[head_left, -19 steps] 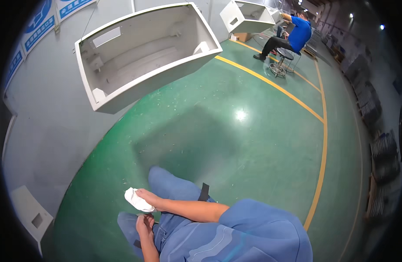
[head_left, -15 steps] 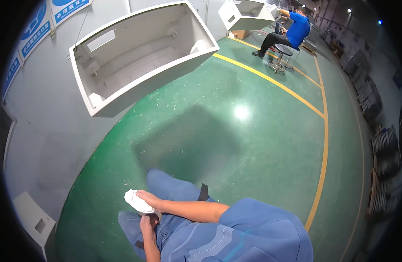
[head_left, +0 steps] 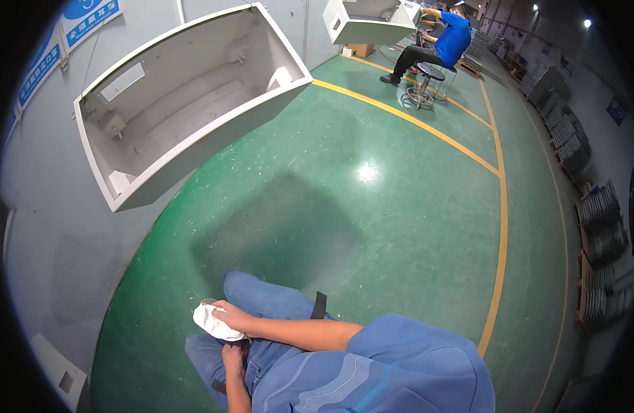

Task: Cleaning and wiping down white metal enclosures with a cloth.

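Note:
My right hand (head_left: 232,318) is closed on a crumpled white cloth (head_left: 216,325), its thumb and fingers pressed into the folds. A small brownish patch shows at the cloth's far end; what it belongs to cannot be made out. Just below, my left hand (head_left: 235,354) is curled close under the cloth's near end, its fingers partly hidden in shadow, so what it grips is unclear. Both hands are over my lap, between my blue-trousered knees. A large pale grey open-fronted metal cabinet (head_left: 214,143) hangs ahead to the left, with a rectangular cut-out in one wall, out of reach of both hands.
Another cabinet (head_left: 372,32) hangs farther off, where a person in blue (head_left: 454,38) sits on a round stool (head_left: 430,71). Yellow lines (head_left: 399,118) cross the green floor. Stacked grey parts (head_left: 599,206) line the right. A pale panel (head_left: 59,372) stands at lower left.
The view has shifted, moving the cabinet left and down in the picture. The cloth has turned in my right hand and bunched differently; the brownish patch now shows at its far end.

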{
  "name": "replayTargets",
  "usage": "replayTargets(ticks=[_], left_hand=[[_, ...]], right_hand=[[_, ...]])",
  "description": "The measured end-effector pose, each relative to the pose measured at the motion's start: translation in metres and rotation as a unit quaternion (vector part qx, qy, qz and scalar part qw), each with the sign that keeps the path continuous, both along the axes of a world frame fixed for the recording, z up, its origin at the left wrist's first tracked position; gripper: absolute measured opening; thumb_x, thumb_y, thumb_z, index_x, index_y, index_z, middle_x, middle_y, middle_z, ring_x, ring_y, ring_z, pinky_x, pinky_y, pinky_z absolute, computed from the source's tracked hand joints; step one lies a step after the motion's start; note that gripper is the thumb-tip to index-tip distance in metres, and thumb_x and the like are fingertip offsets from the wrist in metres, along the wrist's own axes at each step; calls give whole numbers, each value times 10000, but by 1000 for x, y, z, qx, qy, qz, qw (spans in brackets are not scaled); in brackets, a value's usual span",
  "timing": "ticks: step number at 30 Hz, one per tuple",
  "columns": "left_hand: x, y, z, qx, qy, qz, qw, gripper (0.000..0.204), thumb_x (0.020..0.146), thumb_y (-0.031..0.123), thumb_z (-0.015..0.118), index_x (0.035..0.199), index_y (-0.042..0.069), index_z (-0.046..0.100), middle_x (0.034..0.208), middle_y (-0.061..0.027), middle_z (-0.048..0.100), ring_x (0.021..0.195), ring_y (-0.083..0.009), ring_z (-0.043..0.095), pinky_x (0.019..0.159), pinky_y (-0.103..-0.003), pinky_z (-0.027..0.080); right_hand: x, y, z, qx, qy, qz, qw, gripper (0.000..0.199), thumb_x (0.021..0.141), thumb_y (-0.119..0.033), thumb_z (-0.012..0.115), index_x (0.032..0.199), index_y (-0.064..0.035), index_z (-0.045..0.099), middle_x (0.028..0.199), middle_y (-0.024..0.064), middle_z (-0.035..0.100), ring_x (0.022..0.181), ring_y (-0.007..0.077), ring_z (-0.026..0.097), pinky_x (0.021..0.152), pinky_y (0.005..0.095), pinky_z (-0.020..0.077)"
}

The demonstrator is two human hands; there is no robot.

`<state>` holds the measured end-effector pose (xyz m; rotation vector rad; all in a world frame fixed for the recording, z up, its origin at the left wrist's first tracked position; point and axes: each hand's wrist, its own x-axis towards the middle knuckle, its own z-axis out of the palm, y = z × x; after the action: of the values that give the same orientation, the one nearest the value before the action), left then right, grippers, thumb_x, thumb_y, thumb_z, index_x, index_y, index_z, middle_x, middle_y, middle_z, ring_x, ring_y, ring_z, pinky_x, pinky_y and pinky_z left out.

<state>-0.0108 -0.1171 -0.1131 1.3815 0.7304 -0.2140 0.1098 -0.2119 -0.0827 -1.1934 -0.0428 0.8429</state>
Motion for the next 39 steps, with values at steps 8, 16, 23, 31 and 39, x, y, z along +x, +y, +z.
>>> replayTargets(ticks=[8,16,23,31,39], left_hand=[[19,-24,-14,6,29,2,1000,229,925,203,618,1051,11,626,856,-34,621,691,-126,576,615,-269,464],[41,-46,-2,73,-15,-20,997,158,920,130,563,842,1,611,806,-29,591,653,-84,458,597,-239,384],[115,46,181,557,-156,31,815,177,941,92,558,1043,-28,640,1005,-119,654,904,-194,605,841,-315,476],[249,52,350,856,-278,-138,414,254,944,171,595,1170,57,596,1155,-131,619,1028,-296,612,860,-372,500],[267,77,334,859,-161,-171,456,145,921,236,625,925,91,620,800,-65,585,729,-267,610,612,-400,472]], right_hand=[[23,-28,-7,290,208,40,933,396,991,-293,502,1296,-40,515,1089,59,649,914,128,647,734,278,550],[72,-95,83,458,284,4,842,607,854,-301,711,1389,-268,426,1109,56,626,841,180,658,557,327,586],[79,-57,21,319,253,66,911,511,845,30,603,1339,9,477,1223,124,624,1042,193,656,884,305,550],[91,-34,9,134,205,21,969,628,800,-17,681,1364,20,406,1152,125,598,1051,206,610,894,331,515],[108,-57,8,122,198,-54,971,582,813,-44,665,1341,12,426,1144,116,597,1020,200,618,854,325,528]])
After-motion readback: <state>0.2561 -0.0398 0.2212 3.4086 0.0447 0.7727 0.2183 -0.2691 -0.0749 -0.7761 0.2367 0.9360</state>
